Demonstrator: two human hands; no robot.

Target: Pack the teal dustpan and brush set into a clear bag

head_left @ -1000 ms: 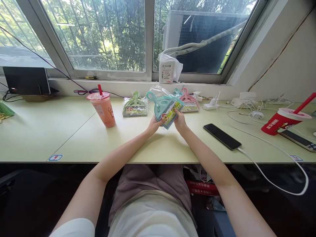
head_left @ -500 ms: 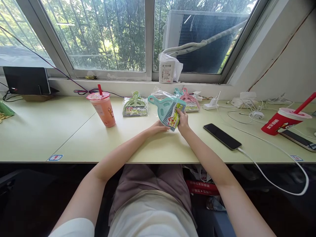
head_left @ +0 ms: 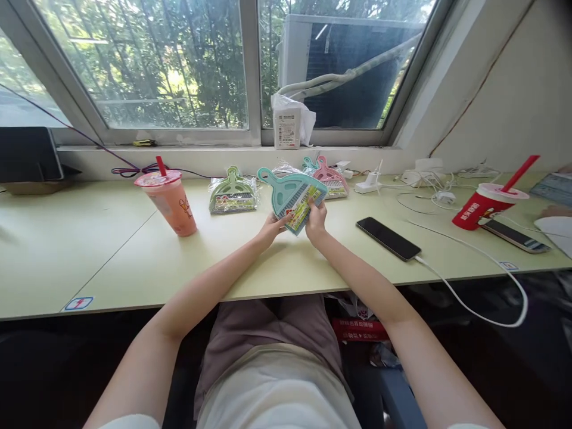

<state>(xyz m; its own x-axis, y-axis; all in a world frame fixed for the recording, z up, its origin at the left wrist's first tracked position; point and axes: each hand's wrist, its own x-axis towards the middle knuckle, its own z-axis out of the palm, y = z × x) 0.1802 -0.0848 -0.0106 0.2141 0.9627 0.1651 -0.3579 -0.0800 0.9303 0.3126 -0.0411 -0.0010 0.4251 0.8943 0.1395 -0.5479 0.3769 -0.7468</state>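
A teal mini dustpan and brush set (head_left: 286, 193) with a printed label is held up over the table between both hands. My left hand (head_left: 272, 229) grips its lower left edge, fingers across the front. My right hand (head_left: 316, 219) is closed on its right side near the bristles. Behind it lie a green dustpan set (head_left: 233, 193) in clear wrap on the left and a pink dustpan set (head_left: 331, 176) on the right. Part of another teal set (head_left: 308, 163) shows beside the pink one.
A pink drink cup (head_left: 172, 205) stands left, a red cup (head_left: 480, 208) right. A black phone (head_left: 388, 238) lies on the table (head_left: 214, 256) with a white cable (head_left: 473, 319) looping past the edge. Chargers and cords (head_left: 429, 179) lie behind. Someone's forearm (head_left: 558, 211) appears far right.
My view has swung right, so the table things sit further left. The teal dustpan set has tilted a little, and my left fingers now come across its front.
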